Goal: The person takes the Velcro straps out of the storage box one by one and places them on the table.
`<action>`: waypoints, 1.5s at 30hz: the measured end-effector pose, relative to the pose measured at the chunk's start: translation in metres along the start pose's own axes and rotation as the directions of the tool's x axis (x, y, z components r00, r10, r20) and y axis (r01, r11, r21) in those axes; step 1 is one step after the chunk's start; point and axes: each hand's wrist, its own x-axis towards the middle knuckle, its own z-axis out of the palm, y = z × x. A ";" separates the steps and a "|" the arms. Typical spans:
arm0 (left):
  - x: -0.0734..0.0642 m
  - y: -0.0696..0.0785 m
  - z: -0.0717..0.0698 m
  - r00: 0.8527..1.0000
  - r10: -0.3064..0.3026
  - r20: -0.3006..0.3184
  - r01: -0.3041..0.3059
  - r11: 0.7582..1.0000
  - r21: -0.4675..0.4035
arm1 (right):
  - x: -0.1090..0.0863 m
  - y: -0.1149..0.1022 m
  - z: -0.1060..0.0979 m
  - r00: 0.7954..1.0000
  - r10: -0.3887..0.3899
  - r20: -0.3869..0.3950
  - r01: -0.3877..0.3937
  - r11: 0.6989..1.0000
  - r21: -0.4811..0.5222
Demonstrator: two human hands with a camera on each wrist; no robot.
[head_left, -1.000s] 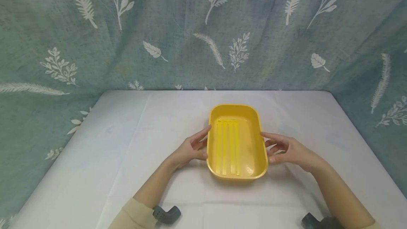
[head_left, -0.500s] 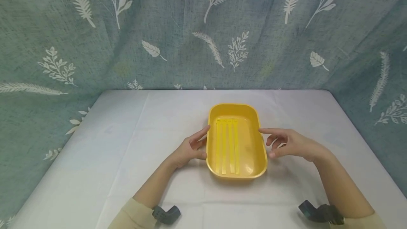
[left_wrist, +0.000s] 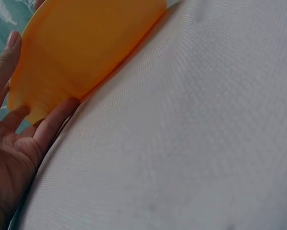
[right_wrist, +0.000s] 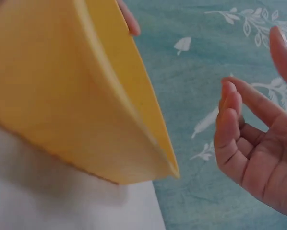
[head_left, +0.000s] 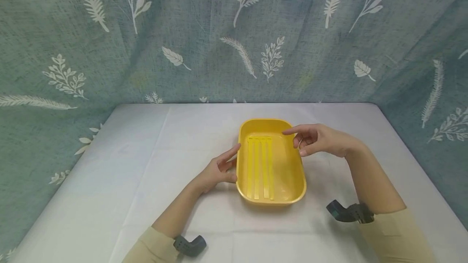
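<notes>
A yellow rectangular tray (head_left: 288, 173) with rounded corners sits on the white table. Along the left half of its floor run several bright yellow strips (head_left: 265, 169). My left hand (head_left: 219, 171) rests against the tray's left side, index finger and thumb extended and spread along the wall; the left wrist view shows this hand (left_wrist: 18, 139) with fingertips on the outer wall (left_wrist: 86, 48). My right hand (head_left: 321, 139) is raised over the tray's upper right rim, index finger pointing left and nothing held. In the right wrist view that hand (right_wrist: 258, 148) is apart from the tray (right_wrist: 62, 96).
A white cloth covers the table (head_left: 175, 129), with a green leaf-patterned curtain (head_left: 204, 72) hanging behind it and at both sides. A dark wrist device (head_left: 190, 246) is on the left wrist, another dark device (head_left: 349, 212) on the right.
My right hand has let go of the tray's right side and moved up and away, now over the far right rim. My left hand and the tray have stayed put.
</notes>
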 end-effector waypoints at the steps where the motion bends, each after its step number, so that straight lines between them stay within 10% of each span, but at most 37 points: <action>1: 0.000 0.000 0.000 1.000 -0.002 -0.002 0.002 1.000 0.003 | 0.004 -0.001 -0.002 1.000 0.005 0.014 -0.006 1.000 0.008; 19: -0.001 -0.003 -0.001 1.000 -0.004 -0.005 0.004 1.000 0.021 | 0.070 -0.017 -0.015 0.995 0.102 0.021 -0.103 0.993 0.060; 45: -0.001 -0.002 0.002 0.999 0.023 0.028 -0.023 1.000 -0.007 | 0.129 0.033 0.015 0.995 0.096 -0.039 -0.097 0.994 -0.040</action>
